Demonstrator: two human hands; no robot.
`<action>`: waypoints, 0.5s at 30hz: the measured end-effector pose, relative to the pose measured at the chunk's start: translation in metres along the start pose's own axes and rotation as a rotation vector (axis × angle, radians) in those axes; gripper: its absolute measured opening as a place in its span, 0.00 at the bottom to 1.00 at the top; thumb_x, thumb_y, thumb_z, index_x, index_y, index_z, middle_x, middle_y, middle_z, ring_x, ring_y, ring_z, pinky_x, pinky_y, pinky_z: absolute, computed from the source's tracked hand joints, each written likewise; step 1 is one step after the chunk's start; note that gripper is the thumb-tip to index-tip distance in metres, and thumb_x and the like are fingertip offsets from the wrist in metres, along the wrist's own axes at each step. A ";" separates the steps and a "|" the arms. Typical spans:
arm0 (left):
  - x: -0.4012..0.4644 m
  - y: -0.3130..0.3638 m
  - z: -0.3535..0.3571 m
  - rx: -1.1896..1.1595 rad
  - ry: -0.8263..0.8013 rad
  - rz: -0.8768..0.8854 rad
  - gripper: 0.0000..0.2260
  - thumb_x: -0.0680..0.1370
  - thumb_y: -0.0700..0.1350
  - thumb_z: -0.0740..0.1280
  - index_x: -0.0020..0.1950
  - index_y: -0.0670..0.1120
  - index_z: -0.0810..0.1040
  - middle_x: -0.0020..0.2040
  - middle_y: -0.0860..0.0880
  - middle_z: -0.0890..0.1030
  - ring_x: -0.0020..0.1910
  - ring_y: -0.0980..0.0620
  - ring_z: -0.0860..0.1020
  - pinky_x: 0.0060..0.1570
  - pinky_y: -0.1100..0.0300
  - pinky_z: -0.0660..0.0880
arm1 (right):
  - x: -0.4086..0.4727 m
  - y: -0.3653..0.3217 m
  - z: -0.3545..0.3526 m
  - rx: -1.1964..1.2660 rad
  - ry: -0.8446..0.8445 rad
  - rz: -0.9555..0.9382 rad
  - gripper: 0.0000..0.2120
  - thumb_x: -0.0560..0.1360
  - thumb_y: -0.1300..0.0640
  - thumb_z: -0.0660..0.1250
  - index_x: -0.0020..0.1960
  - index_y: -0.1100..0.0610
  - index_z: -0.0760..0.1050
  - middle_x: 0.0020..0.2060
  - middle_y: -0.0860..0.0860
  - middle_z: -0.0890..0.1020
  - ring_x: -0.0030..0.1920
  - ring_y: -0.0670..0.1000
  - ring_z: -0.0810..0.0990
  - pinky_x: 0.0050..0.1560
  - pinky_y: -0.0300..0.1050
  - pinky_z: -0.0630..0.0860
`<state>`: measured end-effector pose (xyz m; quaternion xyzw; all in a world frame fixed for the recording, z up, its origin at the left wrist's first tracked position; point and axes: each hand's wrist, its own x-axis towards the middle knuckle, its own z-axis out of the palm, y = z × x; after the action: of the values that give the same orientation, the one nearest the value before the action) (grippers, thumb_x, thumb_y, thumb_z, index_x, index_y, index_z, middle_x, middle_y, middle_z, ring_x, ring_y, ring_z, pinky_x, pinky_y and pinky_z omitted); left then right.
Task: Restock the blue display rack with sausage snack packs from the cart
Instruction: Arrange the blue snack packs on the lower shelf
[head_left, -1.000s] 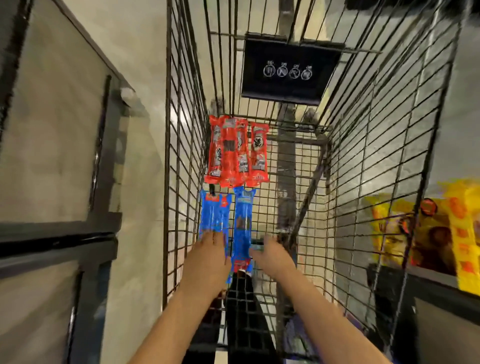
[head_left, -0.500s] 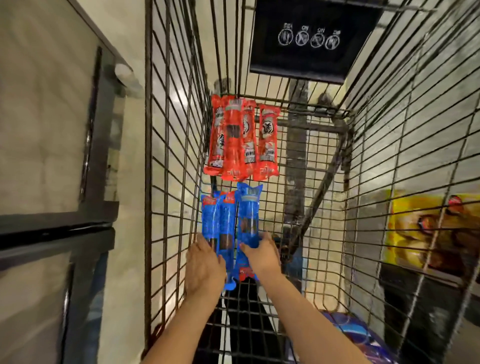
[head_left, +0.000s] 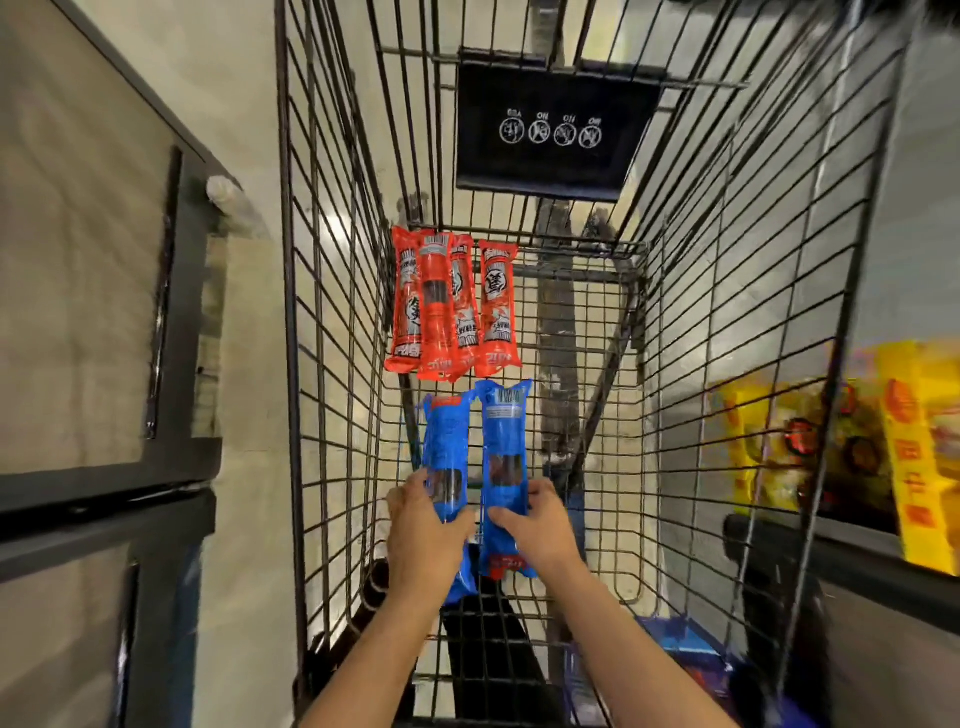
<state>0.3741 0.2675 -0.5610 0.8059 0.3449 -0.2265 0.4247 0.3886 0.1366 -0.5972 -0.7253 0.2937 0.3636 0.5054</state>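
I look down into a black wire cart (head_left: 332, 364). Several red sausage snack packs (head_left: 453, 306) lie side by side at the far end of its floor. Nearer to me are two blue sausage snack packs. My left hand (head_left: 423, 535) grips the left blue pack (head_left: 443, 441) around its lower half. My right hand (head_left: 537, 525) grips the right blue pack (head_left: 505, 447), thumb on its left edge and fingers round its right edge. The blue display rack is not in view.
A black sign plate (head_left: 556, 127) hangs on the cart's far wall. Grey panels with dark frames (head_left: 182, 467) stand close on the left. Yellow packaged goods (head_left: 852, 452) sit on a shelf to the right, beyond the cart's side. Something blue (head_left: 685, 649) lies at lower right.
Both hands reached onto the blue packs and closed round them, one each. The two packs now sit slightly apart and a little raised. The view has shifted closer into the cart.
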 end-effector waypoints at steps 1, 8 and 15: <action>-0.005 0.006 -0.005 -0.017 -0.004 0.011 0.23 0.69 0.44 0.73 0.61 0.49 0.70 0.56 0.48 0.74 0.43 0.57 0.77 0.39 0.63 0.74 | -0.009 -0.003 -0.005 0.014 0.025 -0.014 0.17 0.70 0.62 0.74 0.51 0.53 0.67 0.45 0.48 0.79 0.43 0.44 0.80 0.41 0.37 0.78; -0.049 0.045 -0.054 -0.053 -0.143 0.131 0.26 0.64 0.50 0.77 0.59 0.45 0.74 0.55 0.47 0.73 0.52 0.48 0.77 0.53 0.49 0.77 | -0.091 -0.034 -0.031 0.163 0.171 -0.127 0.17 0.71 0.66 0.72 0.45 0.50 0.67 0.43 0.51 0.79 0.40 0.43 0.78 0.34 0.31 0.76; -0.089 0.056 -0.135 -0.224 -0.320 0.316 0.27 0.65 0.34 0.76 0.61 0.41 0.70 0.53 0.45 0.79 0.45 0.58 0.80 0.47 0.65 0.76 | -0.185 -0.057 -0.009 0.481 0.301 -0.232 0.16 0.67 0.70 0.74 0.48 0.59 0.71 0.45 0.59 0.82 0.37 0.45 0.82 0.37 0.39 0.79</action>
<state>0.3670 0.3259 -0.4005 0.7516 0.1659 -0.2422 0.5906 0.3318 0.1574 -0.4132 -0.6591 0.3582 0.1120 0.6517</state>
